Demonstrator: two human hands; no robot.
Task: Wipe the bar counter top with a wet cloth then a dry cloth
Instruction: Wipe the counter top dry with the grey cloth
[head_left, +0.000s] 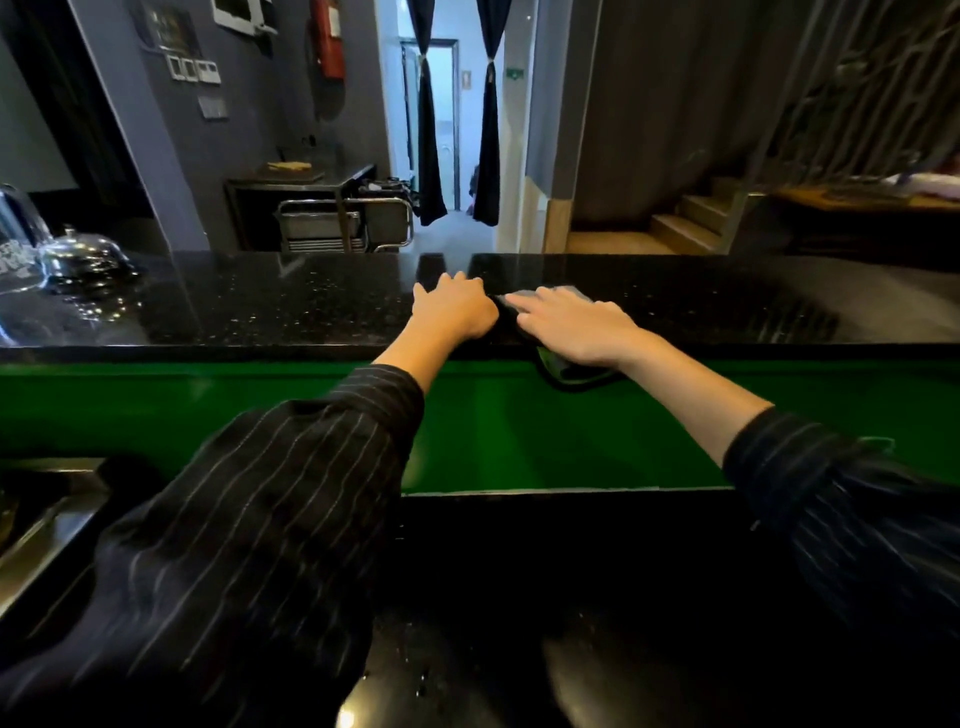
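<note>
Both hands are placed on the black speckled desk (260, 306) at the frame's centre; the right hand (571, 325) is laid flat on a grey cloth (569, 292), fingers (524, 301) spread and pressed down, nothing pinched; the cloth is mostly covered, only an edge shown at 12 o'clock of the hand and a dark fold hung over the near edge at 6 o'clock. The left hand (454, 312) is set just beside it at 9 o'clock, fingers loosely curled on the stone; whether a corner of the cloth is caught cannot be told.

Step judged: a wiping pass in hand; wet or dry cloth cannot be told from here, and no second cloth is seen. Next move is judged to call for a flat sweep along the desk with steady pressure; metal domes (85, 257) at 9 o'clock would need skirting.

Hard to make out: sleeves blurred; green panel (208, 410) below the edge; lower desk mostly in shadow; sink (41, 514) at 8 o'clock cut off.
</note>
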